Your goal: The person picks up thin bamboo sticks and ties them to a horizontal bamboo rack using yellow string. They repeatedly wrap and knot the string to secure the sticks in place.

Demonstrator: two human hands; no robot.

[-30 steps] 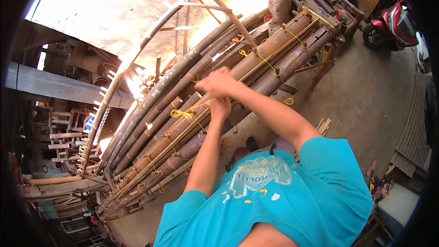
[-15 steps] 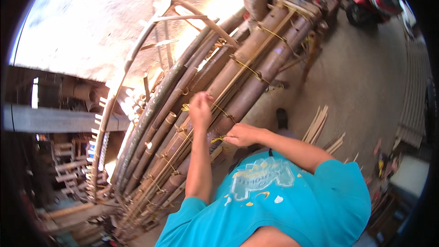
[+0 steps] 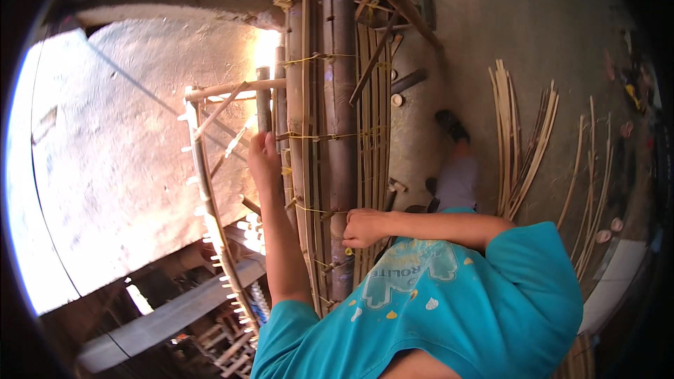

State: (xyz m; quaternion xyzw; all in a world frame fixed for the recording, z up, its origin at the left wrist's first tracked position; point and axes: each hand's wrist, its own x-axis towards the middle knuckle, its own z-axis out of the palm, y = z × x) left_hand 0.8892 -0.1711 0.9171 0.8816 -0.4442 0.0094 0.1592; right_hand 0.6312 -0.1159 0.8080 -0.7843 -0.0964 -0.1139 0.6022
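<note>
Thick brown bamboo poles [image 3: 342, 119] lie side by side, with thin bamboo slats [image 3: 372, 98] along their right side. Yellow cord [image 3: 312, 208] crosses the poles at several places. My right hand [image 3: 366, 228] is closed at the right edge of the poles, at the end of one cord line, and a small yellow loop shows just below it. Raised beyond the left edge of the poles, my left hand [image 3: 264, 158] has its fingers curled together. What it holds, if anything, is too small to make out.
A bamboo frame with short pegs [image 3: 210, 203] stands on the left by a sunlit wall [image 3: 133, 133]. Loose bamboo strips [image 3: 516, 140] lie on the floor [image 3: 484, 21] to the right. My foot in a dark sandal [image 3: 451, 126] is beside the poles.
The view has swung, so the poles now run nearly straight away from me. My left hand has moved out left and farther from my right hand, which stays by the poles' right edge.
</note>
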